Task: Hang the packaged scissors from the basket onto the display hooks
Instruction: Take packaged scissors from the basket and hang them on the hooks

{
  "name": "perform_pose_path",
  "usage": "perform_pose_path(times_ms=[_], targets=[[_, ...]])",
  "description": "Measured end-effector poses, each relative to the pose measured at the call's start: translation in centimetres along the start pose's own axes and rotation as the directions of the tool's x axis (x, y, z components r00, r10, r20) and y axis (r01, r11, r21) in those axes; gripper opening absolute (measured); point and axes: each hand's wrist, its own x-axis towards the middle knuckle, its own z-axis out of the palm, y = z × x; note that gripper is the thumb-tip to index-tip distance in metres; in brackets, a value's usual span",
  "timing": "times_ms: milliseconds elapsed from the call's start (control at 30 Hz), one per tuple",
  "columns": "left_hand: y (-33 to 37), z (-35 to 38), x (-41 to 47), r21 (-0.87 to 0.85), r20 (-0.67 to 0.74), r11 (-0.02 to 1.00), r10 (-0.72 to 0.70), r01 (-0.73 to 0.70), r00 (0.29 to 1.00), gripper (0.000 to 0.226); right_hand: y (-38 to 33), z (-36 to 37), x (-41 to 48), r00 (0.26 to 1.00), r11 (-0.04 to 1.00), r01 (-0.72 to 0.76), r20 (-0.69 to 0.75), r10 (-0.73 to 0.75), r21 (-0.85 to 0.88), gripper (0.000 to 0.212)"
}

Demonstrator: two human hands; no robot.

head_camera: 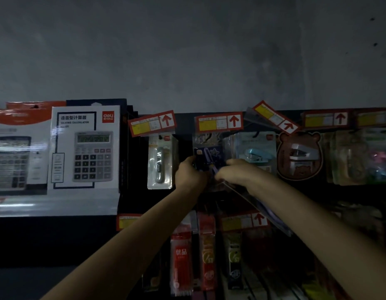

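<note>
Room: scissors pack (209, 158) between pale blister pack (160, 163), apart, and stapler pack (256, 152), close.
Look: dark blue, starred.
Left hand (191, 173): grips its left edge.
Right hand (233, 173): pinches its bottom.

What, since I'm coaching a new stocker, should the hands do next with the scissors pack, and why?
Probably slide the scissors pack up and back onto the hook under the price tag. The left hand and right hand both grip its lower part below that tag; the hook is too dark to see.
</note>
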Motion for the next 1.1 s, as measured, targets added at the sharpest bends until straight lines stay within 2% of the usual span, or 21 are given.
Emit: perform_pose_path(times_ms=[167,333,400,500,633,733,767,900,1000,1100], targets=[[-0.8,-0.1,1.1,0.075,0.073,0.997,-0.032,0.026,0.997,0.054,-0.4,0.9,1.4,0.999,0.995,-0.05,0.017,0.052,-0.086,0.063],[-1.5,-0.1,1.8,0.147,0.102,0.988,0.028,-0.042,0.994,0.046,0.0,1.4,1.9,0.993,0.992,-0.075,0.08,0.083,-0.104,0.078],[-1.9,0.0,2.2,0.114,0.132,0.992,0.031,-0.046,0.991,0.049,0.6,1.8,2.2,0.993,0.991,-0.071,0.085,0.081,-0.115,0.077],[-2.3,0.2,2.3,0.075,0.182,0.997,0.022,-0.036,0.983,0.056,1.1,2.0,2.5,0.992,0.988,-0.077,0.085,0.089,-0.131,0.088],[-3.1,0.3,2.1,0.163,0.224,0.983,0.051,-0.089,0.973,0.064,1.5,2.0,2.7,0.996,0.99,-0.049,0.072,0.059,-0.135,0.099],[-2.8,-0.2,1.2,0.292,0.27,0.947,0.055,-0.136,0.961,0.091,1.5,1.9,2.4,0.996,0.985,-0.052,0.061,0.062,-0.162,0.082],[-2.6,-0.3,0.8,0.327,0.304,0.934,0.043,-0.146,0.952,0.093,1.4,1.9,2.2,0.996,0.985,-0.052,0.062,0.063,-0.164,0.08],[-1.9,-0.2,-0.4,0.406,0.429,0.885,0.034,-0.226,0.903,0.072,1.4,1.8,1.3,0.996,0.988,-0.05,0.072,0.062,-0.148,0.069],[-2.0,-0.3,-1.1,0.517,0.516,0.78,0.045,-0.352,0.856,0.048,1.3,0.8,-0.6,0.999,0.993,0.016,0.052,-0.01,-0.12,0.056],[-2.0,-0.1,-1.7,0.561,0.586,0.667,0.097,-0.49,0.804,0.053,1.9,-0.6,-3.0,0.992,0.992,0.125,-0.01,-0.126,-0.034,0.045]])
